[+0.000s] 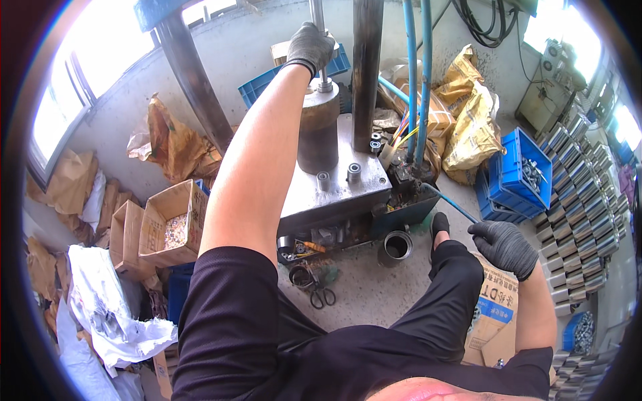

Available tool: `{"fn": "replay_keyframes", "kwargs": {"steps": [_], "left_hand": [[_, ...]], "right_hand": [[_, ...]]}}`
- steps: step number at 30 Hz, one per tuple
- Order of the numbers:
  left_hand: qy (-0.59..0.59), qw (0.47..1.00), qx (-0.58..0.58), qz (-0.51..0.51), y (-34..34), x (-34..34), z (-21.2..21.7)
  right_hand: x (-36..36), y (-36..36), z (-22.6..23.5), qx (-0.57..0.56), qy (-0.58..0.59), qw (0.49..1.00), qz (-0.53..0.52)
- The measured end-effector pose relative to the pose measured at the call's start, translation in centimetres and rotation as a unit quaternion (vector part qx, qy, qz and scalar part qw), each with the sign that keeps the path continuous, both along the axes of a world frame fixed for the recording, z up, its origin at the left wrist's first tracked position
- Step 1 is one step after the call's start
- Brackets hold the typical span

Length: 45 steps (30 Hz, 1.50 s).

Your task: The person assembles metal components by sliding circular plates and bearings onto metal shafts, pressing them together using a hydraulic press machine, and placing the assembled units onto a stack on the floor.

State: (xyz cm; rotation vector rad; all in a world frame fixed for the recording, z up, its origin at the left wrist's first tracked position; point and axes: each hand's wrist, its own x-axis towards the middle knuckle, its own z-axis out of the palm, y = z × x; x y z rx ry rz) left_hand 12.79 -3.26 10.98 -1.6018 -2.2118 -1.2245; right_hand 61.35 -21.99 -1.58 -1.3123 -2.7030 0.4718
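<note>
My left hand [309, 48], in a dark grey knitted glove, is closed round a shiny metal rod [324, 75]. The rod stands upright on top of a thick dark metal cylinder [317, 130], which rests on the steel bed [341, 167] of a press. Two small metal bushings [354, 173] stand on the bed near the cylinder. Out to the right, my right hand [506, 250], gloved the same way, is closed at the end of a thin blue lever [449, 202]. That lever runs to a machine part beside the bed. The glove hides the lever's far end.
Dark press columns [367, 73] and blue pipes [410, 73] rise behind the bed. On the floor are a dark metal cylinder [396, 248] and scissors [322, 298]. Cardboard boxes [172, 224] lie left; blue crates [518, 175] and stacked metal cylinders [578, 200] stand right.
</note>
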Motion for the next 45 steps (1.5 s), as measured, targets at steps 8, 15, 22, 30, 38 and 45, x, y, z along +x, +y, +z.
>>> {"fn": "replay_keyframes", "kwargs": {"steps": [8,15,22,30,38,45], "left_hand": [[0.009,0.999,0.027,-0.018,0.1,0.1,-0.4],[-0.02,0.997,0.055,-0.041,3.3,-1.4,-1.9],[0.546,0.832,-0.074,0.063,6.7,-3.8,-3.5],[0.481,0.874,-0.002,0.071,5.8,-5.8,-3.4],[0.006,0.995,0.089,0.042,2.4,-1.7,-2.1],[-0.177,0.945,0.168,-0.217,2.0,-1.6,-5.2]], "right_hand": [[0.5,0.3,-0.9,0.016,0.018,1.0,-0.006],[0.6,0.2,-0.3,-0.06,-0.062,0.996,0.023],[0.9,0.2,-0.9,-0.039,-0.075,0.996,0.039],[-1.1,3.3,0.5,0.201,0.133,0.971,-0.013],[-6.6,16.3,7.3,0.475,0.138,0.869,-0.007],[-7.9,20.8,8.8,0.392,0.109,0.904,-0.129]]}}
